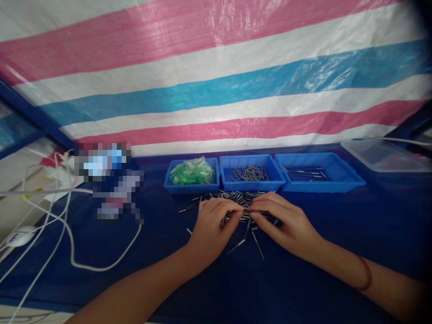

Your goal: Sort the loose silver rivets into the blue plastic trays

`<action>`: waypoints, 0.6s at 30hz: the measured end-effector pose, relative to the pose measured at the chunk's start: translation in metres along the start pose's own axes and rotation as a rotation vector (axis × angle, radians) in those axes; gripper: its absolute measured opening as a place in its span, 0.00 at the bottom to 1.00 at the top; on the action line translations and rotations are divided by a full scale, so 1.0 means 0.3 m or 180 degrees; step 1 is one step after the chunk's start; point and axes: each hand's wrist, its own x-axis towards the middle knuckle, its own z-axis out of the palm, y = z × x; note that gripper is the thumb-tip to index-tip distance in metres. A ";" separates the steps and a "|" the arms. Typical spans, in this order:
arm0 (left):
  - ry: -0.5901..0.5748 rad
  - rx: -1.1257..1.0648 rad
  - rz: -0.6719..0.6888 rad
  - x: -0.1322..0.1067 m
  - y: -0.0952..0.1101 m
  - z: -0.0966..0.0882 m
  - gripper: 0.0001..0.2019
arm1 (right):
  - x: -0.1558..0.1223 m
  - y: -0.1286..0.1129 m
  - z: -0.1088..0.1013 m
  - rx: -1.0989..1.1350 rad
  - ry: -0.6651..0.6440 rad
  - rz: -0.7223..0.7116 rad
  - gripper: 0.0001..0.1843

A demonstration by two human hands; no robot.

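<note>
My left hand (216, 225) and my right hand (286, 220) meet above a pile of blind rivets (236, 196), thin metal pins with a thicker sleeve on one part. Thumb and forefinger of each hand are pinched together. Between the two pinches shows a short piece of one metal rivet (246, 209), its ends hidden by the fingertips. A few loose rivets (257, 245) lie on the blue tabletop (270, 288) just in front of the hands. Part of the pile is hidden beneath my fingers.
Behind the pile stand three blue trays: one with green plastic packets (192, 172), a middle tray (251, 184) with many metal pins, and a right tray (337, 180) with several. A clear plastic lid (381, 157) lies far right. White cables (72, 252) and blurred items occupy the left.
</note>
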 end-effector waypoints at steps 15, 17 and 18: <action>-0.0038 -0.0419 -0.0172 0.007 -0.001 -0.011 0.05 | 0.009 -0.008 0.010 0.0403 -0.0340 0.0254 0.07; -0.0024 -0.0402 -0.0101 0.007 -0.001 -0.012 0.05 | 0.010 -0.004 0.010 0.0475 -0.0284 0.0295 0.07; -0.0027 -0.0398 -0.0073 0.008 -0.002 -0.013 0.05 | 0.010 -0.003 0.010 0.0498 -0.0233 0.0309 0.06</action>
